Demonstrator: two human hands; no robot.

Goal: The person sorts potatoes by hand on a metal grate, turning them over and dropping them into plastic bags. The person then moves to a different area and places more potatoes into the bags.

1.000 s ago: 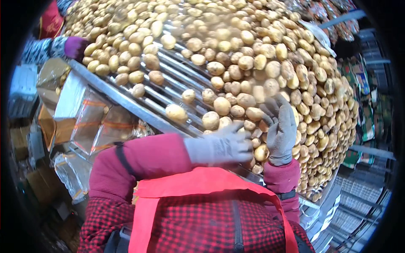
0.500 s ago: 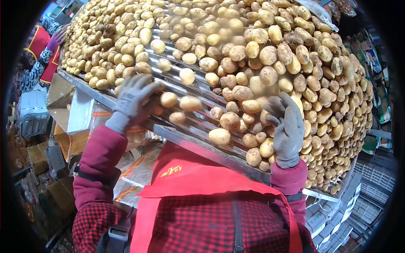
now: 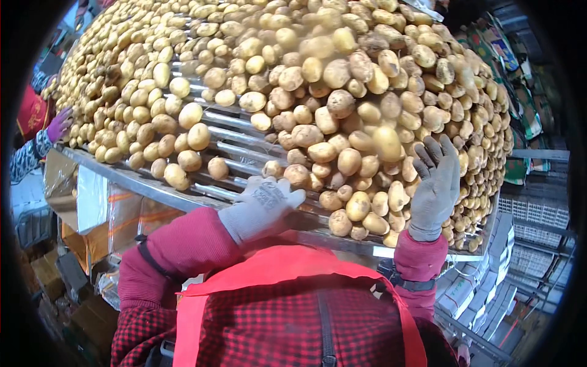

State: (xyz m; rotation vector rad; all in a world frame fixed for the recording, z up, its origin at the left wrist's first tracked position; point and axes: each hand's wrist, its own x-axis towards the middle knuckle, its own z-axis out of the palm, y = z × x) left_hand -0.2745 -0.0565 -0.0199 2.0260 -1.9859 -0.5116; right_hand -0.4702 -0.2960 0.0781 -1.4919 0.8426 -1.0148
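A large heap of potatoes [image 3: 340, 104] covers a slatted metal rack [image 3: 235, 137]. My left hand [image 3: 260, 205], in a grey glove, is low over the slats at the rack's near edge. Its thumb stands apart and its fingertips bend down, partly hidden; no potato shows in it. Close ahead of it lie a few potatoes of the right-hand pile. My right hand [image 3: 435, 186], also gloved, is raised palm inward beside the right-hand potatoes, fingers apart and slightly curved, with nothing in it. Bare slats run between the left and right piles.
A metal rail [image 3: 140, 185] borders the rack's near side. Cardboard boxes [image 3: 92, 244] with plastic lining stand below left. At the far left another person's purple-gloved hand [image 3: 59, 125] touches the heap. Stacked crates [image 3: 535, 226] stand at the right.
My left hand has moved right and nearer my body, away from the left pile. Several loose potatoes now lie with the left pile. My right hand stays beside the right pile; the view has shifted.
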